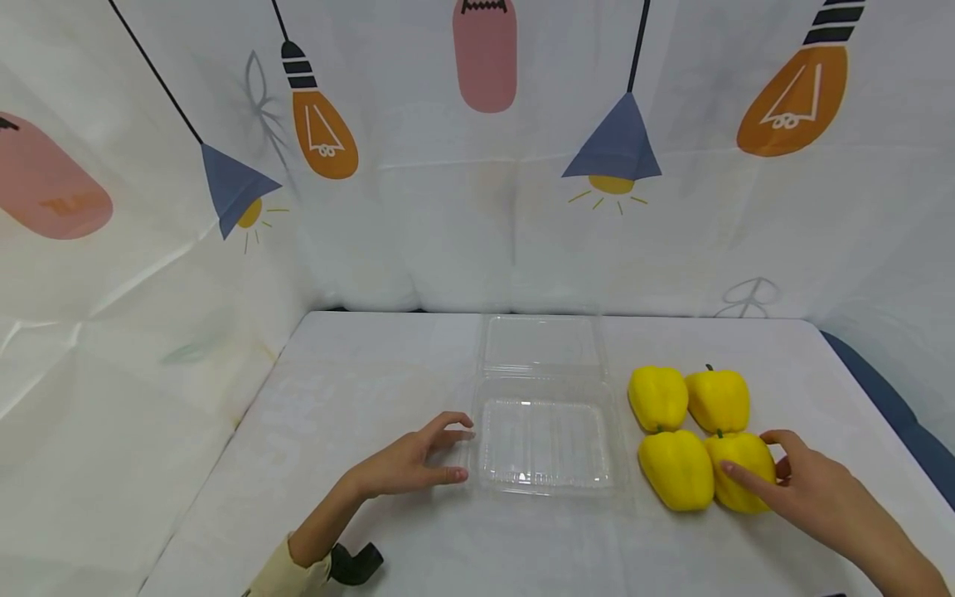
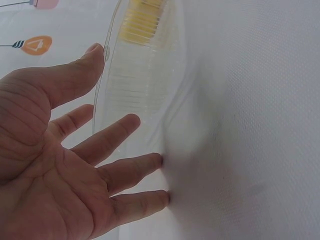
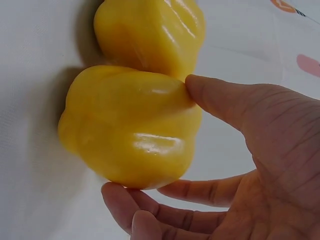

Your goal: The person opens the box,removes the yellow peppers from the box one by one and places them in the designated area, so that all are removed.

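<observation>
Several yellow bell peppers sit in a close cluster on the right of the table in the head view. The front right bell pepper is between the thumb and fingers of my right hand. In the right wrist view, the thumb touches one side of this pepper and fingertips touch the other. A clear plastic clamshell container lies with its lid folded back. Beside its left edge is my left hand, fingers spread and holding nothing. The left wrist view shows its thumb close to the container's rim.
The table has a white cover. A second front bell pepper touches the gripped one, with two more behind, such as the rear left pepper. A printed curtain hangs behind. Something dark blue shows past the right edge.
</observation>
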The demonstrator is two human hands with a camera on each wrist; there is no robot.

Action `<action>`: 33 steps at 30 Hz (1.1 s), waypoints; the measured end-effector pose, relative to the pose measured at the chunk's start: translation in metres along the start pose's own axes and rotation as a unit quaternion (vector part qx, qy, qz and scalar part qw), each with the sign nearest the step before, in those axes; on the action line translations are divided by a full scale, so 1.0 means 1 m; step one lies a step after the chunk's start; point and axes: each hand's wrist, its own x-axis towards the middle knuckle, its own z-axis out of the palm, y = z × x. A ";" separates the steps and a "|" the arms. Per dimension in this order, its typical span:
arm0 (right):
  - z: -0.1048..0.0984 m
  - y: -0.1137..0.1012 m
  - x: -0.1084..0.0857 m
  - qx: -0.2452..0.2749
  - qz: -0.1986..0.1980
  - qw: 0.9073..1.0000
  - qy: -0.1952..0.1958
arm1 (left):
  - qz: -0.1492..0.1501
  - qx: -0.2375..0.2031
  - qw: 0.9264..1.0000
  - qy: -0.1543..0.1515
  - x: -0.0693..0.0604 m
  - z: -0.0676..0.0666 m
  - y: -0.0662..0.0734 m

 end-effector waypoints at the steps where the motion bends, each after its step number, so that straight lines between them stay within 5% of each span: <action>1: 0.000 0.000 0.000 0.000 0.000 1.000 0.000 | 0.000 0.000 1.000 0.000 0.000 0.000 0.000; 22: -0.002 0.011 0.003 -0.010 0.007 1.000 -0.008 | 0.004 -0.009 1.000 -0.002 -0.004 0.002 -0.002; 33: -0.018 0.007 0.000 -0.023 0.013 0.999 0.028 | 0.005 -0.023 1.000 0.005 -0.007 0.002 -0.001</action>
